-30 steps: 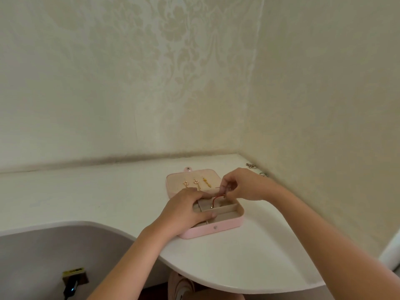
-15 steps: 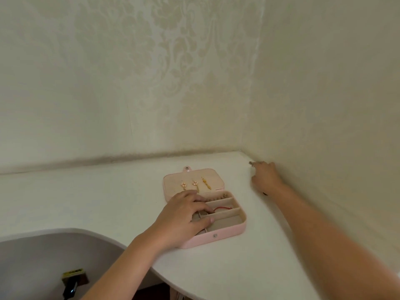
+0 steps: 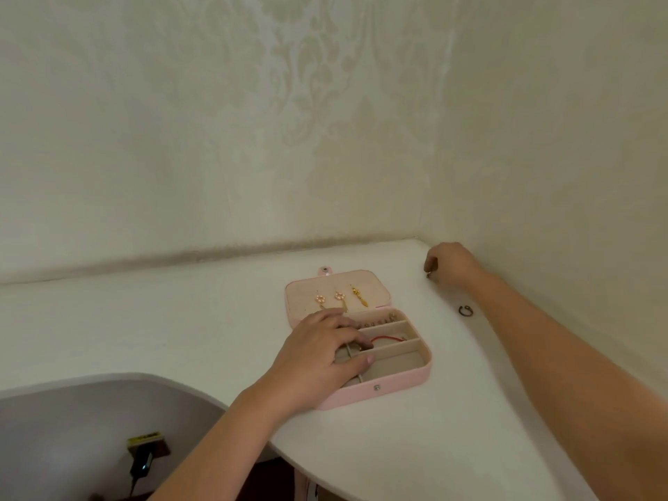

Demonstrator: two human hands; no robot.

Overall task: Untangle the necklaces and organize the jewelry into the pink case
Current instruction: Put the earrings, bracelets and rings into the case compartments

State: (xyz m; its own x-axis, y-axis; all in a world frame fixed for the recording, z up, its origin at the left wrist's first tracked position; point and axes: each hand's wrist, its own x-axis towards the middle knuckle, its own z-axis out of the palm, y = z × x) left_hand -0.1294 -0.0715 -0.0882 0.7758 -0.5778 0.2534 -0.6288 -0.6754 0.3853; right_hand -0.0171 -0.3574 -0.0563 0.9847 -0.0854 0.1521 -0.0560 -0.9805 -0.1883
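Head view: I see the left hand (image 3: 318, 359) resting flat, fingers spread, on the open case (image 3: 397, 381) on the table (image 3: 180, 320). Right hand (image 3: 450, 263), well right of it by the wall, pinches a small trinket (image 3: 428, 274). Dark ring (image 3: 465, 310) lies just below that grip.
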